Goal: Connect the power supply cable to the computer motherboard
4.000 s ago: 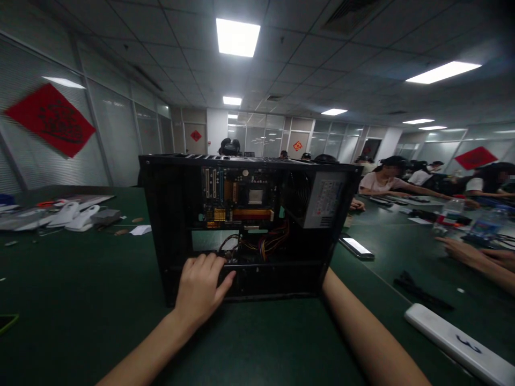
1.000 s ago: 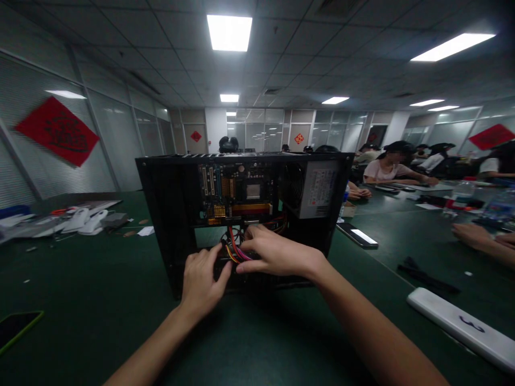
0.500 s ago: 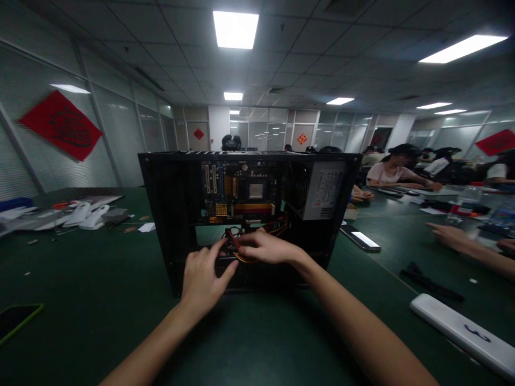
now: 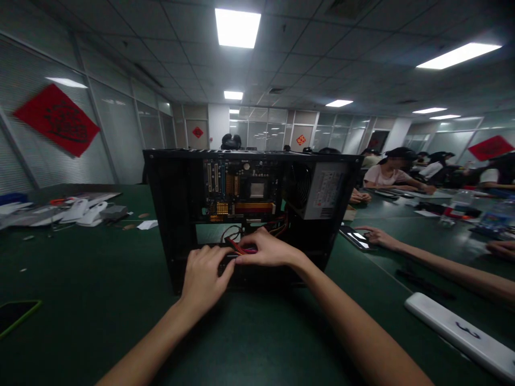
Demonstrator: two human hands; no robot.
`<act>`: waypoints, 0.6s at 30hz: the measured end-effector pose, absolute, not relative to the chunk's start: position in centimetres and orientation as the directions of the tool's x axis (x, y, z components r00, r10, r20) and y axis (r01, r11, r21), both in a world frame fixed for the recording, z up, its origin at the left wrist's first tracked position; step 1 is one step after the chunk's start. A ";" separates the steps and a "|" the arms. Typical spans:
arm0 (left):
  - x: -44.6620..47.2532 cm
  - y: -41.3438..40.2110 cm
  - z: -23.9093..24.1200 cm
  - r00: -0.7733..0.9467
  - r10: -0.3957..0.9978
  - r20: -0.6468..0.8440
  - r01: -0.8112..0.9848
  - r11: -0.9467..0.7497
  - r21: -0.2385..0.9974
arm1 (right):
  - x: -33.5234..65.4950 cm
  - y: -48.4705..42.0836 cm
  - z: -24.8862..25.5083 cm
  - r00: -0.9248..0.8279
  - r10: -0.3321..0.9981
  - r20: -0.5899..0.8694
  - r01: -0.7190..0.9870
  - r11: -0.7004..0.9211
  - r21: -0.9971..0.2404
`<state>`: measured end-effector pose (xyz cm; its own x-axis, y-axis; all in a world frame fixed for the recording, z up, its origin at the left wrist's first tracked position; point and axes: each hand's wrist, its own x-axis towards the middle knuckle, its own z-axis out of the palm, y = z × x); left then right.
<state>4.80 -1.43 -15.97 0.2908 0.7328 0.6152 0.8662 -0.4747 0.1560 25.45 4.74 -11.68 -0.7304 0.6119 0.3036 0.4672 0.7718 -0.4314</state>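
Note:
An open black computer case stands on its edge in front of me, its inside facing me. Within it show a motherboard and, at upper right, a power supply. My right hand pinches a power cable with red and yellow wires, low in the case. My left hand is curled over a dark part just left of the cable, fingers on top and thumb in front. That part is mostly hidden by the fingers.
A green table carries the case. A phone lies to the right, touched by another person's hand. Nearer is a white bar marked 3. Papers and white adapters are at left, with a green-edged phone.
My left fingers have curled down over the dark part. The cable end has tipped lower between my hands. The other person's hand has reached left onto the phone.

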 end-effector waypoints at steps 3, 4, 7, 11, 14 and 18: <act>4.8 -1.5 -16.0 0.280 0.735 0.618 0.866 -0.471 0.168 | 25.3 4.7 -11.9 -0.705 0.637 0.312 0.499 0.758 -0.420; 4.8 -1.5 -16.0 0.275 0.735 0.620 0.865 -0.470 0.173 | 25.3 4.7 -12.0 -0.694 0.649 0.312 0.491 0.744 -0.454; 5.1 -1.6 -15.8 0.250 0.737 0.628 0.872 -0.454 0.184 | 25.4 5.0 -12.2 -0.659 0.683 0.314 0.403 0.673 -0.620; 5.5 -1.4 -15.2 0.262 0.751 0.606 0.874 -0.450 0.180 | 25.7 5.4 -12.2 -0.562 0.743 0.364 0.268 0.579 -0.770; 5.6 -0.9 -14.4 0.326 0.769 0.550 0.849 -0.494 0.188 | 25.8 5.4 -12.1 -0.519 0.758 0.396 0.213 0.563 -0.798; 5.7 0.4 -12.2 0.446 0.753 0.483 0.781 -0.591 0.201 | 25.9 5.4 -11.9 -0.506 0.772 0.385 0.153 0.519 -0.841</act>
<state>5.67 0.41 -12.23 0.4460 0.7533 0.4834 0.7809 -0.5914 0.2011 25.86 5.39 -11.93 -0.5063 0.7719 0.3845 0.1534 0.5194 -0.8407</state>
